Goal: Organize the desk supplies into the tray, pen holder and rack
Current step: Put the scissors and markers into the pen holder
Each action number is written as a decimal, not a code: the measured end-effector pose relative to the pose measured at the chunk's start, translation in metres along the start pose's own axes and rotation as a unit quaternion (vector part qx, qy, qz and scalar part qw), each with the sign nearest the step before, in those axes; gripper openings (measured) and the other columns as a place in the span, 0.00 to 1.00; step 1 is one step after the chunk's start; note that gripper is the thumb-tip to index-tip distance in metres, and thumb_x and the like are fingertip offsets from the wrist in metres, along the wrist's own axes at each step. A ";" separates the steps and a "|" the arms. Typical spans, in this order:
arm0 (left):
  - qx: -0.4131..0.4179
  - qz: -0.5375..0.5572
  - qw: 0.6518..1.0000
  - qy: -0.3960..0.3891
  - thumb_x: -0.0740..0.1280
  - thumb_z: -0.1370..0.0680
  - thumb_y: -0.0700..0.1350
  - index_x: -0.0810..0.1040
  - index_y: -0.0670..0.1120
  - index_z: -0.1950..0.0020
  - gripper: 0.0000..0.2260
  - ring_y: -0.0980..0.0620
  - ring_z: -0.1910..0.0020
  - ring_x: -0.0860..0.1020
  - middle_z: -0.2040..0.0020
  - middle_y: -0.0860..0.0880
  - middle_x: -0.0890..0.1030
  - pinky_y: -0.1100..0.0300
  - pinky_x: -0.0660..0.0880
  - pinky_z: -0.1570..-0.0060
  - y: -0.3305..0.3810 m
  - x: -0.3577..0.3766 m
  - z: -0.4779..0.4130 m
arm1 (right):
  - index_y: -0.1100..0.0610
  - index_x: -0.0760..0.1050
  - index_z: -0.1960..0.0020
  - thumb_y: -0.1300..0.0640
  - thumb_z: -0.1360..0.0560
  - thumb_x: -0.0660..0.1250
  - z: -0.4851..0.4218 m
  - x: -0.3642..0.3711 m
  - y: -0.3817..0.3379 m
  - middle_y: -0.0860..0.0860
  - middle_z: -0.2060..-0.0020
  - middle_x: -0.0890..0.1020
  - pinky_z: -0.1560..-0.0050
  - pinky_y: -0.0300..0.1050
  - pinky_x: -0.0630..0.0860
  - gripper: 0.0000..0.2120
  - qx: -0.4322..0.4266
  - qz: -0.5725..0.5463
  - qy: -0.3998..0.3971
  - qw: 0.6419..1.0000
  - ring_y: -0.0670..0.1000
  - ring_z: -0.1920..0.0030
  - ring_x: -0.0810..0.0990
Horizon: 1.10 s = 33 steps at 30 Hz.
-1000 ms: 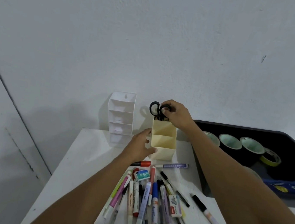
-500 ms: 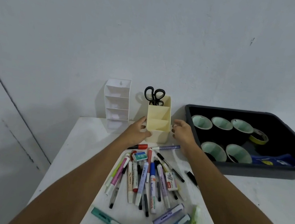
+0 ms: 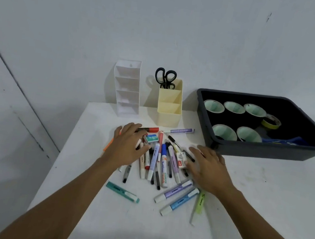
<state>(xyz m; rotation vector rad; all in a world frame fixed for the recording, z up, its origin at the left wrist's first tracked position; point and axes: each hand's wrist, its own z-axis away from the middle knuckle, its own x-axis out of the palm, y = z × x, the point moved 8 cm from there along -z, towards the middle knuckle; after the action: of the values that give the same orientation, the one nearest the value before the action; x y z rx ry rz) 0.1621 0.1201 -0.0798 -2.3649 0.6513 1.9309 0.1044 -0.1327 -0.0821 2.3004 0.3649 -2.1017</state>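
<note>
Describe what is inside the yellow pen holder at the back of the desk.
Black scissors stand in the pen holder's rear compartment, handles up; its walls hide the blades. Nothing shows in the two front compartments, whose floors are hidden.

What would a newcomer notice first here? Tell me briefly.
The jumbled pile of pens and markers in the middle of the table grabs the eye, with the left hand and right hand spread over its two sides. Behind it, black scissors stand handles-up in the cream pen holder, beside the white rack. On the right, the black tray holds tape rolls.
</note>
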 end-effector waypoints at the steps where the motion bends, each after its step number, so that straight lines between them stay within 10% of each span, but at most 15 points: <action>1: -0.009 -0.012 1.000 -0.012 0.57 0.23 0.63 0.67 0.54 0.27 0.26 0.48 0.25 0.57 0.25 0.51 0.63 0.44 0.53 0.28 -0.003 0.004 0.005 | 0.45 0.61 0.27 0.38 0.22 0.55 0.005 0.006 0.004 0.48 0.27 0.64 0.29 0.58 0.59 0.26 0.021 0.006 -0.014 1.000 0.53 0.27 0.61; 12: 0.006 -0.010 1.000 -0.027 0.60 0.23 0.62 0.64 0.55 0.26 0.26 0.48 0.24 0.52 0.23 0.51 0.58 0.44 0.48 0.26 0.034 0.002 0.013 | 0.50 0.54 0.23 0.45 0.21 0.61 0.008 0.022 -0.028 0.51 0.23 0.57 0.26 0.52 0.59 0.30 0.058 -0.170 -0.050 0.982 0.54 0.25 0.58; 16: 0.042 -0.032 0.995 -0.090 0.61 0.25 0.66 0.65 0.55 0.27 0.29 0.48 0.23 0.45 0.22 0.51 0.52 0.41 0.44 0.27 0.061 0.014 0.005 | 0.52 0.63 0.27 0.60 0.23 0.65 0.001 0.008 -0.010 0.52 0.33 0.73 0.36 0.49 0.73 0.26 0.116 -0.308 -0.005 0.944 0.52 0.37 0.74; 22: 0.014 -0.025 0.980 -0.196 0.66 0.28 0.65 0.63 0.54 0.25 0.35 0.47 0.23 0.41 0.21 0.50 0.50 0.39 0.43 0.27 0.071 0.032 -0.010 | 0.53 0.69 0.30 0.63 0.22 0.62 -0.009 0.000 0.003 0.54 0.40 0.78 0.44 0.44 0.72 0.21 0.109 -0.211 -0.014 0.971 0.54 0.42 0.77; 33: -0.028 0.117 0.982 -0.146 0.77 0.36 0.60 0.69 0.53 0.37 0.31 0.49 0.34 0.62 0.36 0.51 0.67 0.51 0.62 0.34 0.072 0.016 -0.022 | 0.44 0.59 0.25 0.68 0.25 0.60 -0.031 -0.021 -0.023 0.50 0.41 0.71 0.49 0.45 0.75 0.33 0.013 -0.234 0.022 0.972 0.51 0.46 0.75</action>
<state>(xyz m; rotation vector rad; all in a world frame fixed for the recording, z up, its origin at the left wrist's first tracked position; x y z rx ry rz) 0.1618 0.0436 -0.0725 -2.0480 0.8936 2.3569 0.1295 -0.1094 -0.0547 2.4702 0.9732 -2.2458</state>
